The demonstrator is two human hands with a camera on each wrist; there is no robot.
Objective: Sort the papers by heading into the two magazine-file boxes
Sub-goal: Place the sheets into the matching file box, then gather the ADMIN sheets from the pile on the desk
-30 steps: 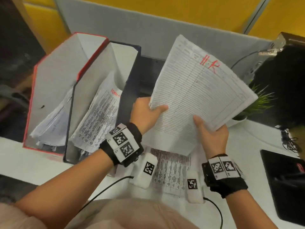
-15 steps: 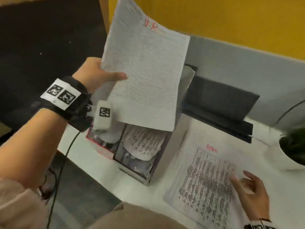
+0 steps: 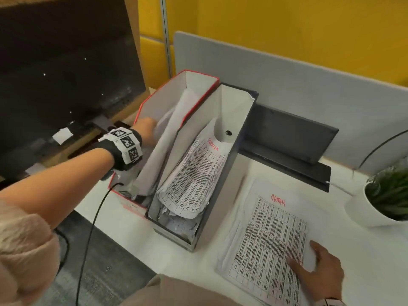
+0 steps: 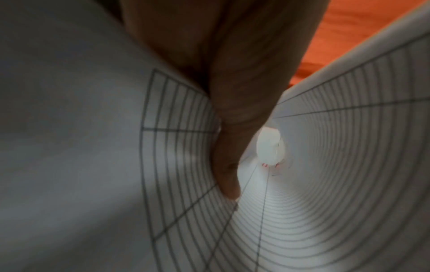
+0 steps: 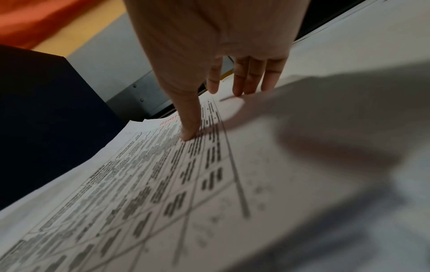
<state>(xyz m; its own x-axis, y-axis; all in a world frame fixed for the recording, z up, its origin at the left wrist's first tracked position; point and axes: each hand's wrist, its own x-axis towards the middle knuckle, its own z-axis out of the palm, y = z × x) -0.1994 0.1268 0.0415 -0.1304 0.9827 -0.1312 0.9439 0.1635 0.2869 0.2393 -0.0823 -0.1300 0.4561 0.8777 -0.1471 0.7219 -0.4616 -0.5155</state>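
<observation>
The left hand (image 3: 146,131) reached into the red-edged file box (image 3: 159,102); its thumb (image 4: 229,165) lay pressed along a ruled sheet (image 4: 325,184) that curled into a tube around and beyond it, so the thumb pinched that sheet, though the other fingers were hidden behind the paper; in the head view the same sheet stood bent inside the box, just ahead of the knuckles. Beside that box on its right, touching it, stood the dark-edged file box (image 3: 238,151), holding curved papers headed ADMIN (image 3: 198,177). The right hand (image 3: 320,270) lay flat with fingers spread and straight on the paper stack (image 3: 260,235) on the white desk (image 3: 364,261); the top sheet was headed ADMIN in red, the heading lying beyond the fingertips (image 5: 188,135), which touched the printed table.
</observation>
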